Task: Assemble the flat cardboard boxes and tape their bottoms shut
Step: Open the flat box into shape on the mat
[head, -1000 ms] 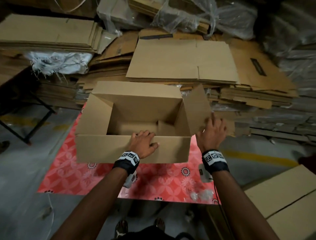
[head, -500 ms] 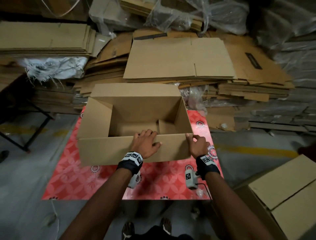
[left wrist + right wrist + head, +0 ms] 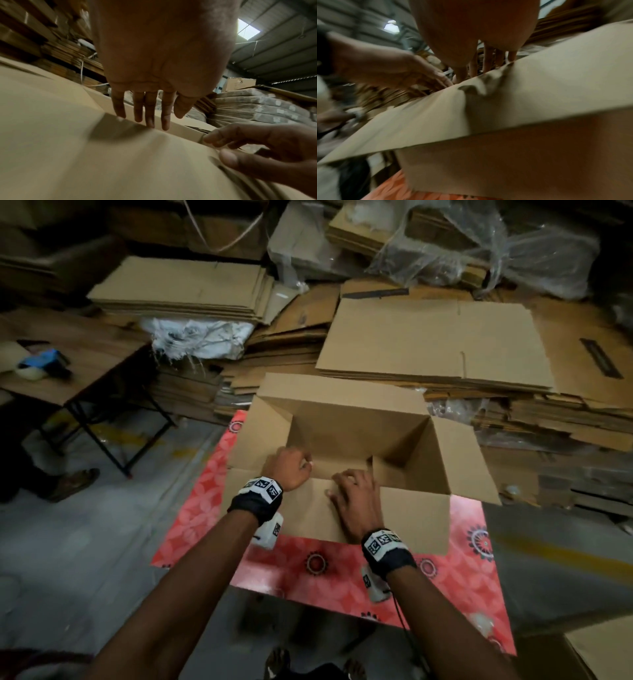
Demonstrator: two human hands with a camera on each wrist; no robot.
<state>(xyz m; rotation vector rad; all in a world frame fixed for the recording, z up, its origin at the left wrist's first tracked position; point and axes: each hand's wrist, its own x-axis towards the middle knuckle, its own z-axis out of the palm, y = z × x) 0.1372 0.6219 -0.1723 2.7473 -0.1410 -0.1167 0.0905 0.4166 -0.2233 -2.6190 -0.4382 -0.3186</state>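
Head view shows the open cardboard box (image 3: 356, 446) standing on the red patterned counter (image 3: 445, 573), with both hands now crowded at its near wall. Half a second ago the right hand (image 3: 356, 498) sat at the box's near right corner; it has since slid inward along the near flap (image 3: 411, 515), close beside the left hand (image 3: 291, 465), and the right end flap (image 3: 459, 460) has splayed outward again. The left hand has shifted toward the box's left end flap (image 3: 260, 436); in the head view its fingers curl over the rim, though the left wrist view shows them fairly straight, tips touching the cardboard edge. The right hand's fingers drape over the same rim, thumb on the outer face, a loose grip on the near wall.

Judging from this, the person is gathering the box to turn it over or fold flaps inward, since no tape shows on it. A tape dispenser (image 3: 42, 364) lies on a side table (image 3: 96, 364) well to the left of the box, behind which sit stacks of flat cartons (image 3: 435, 340).
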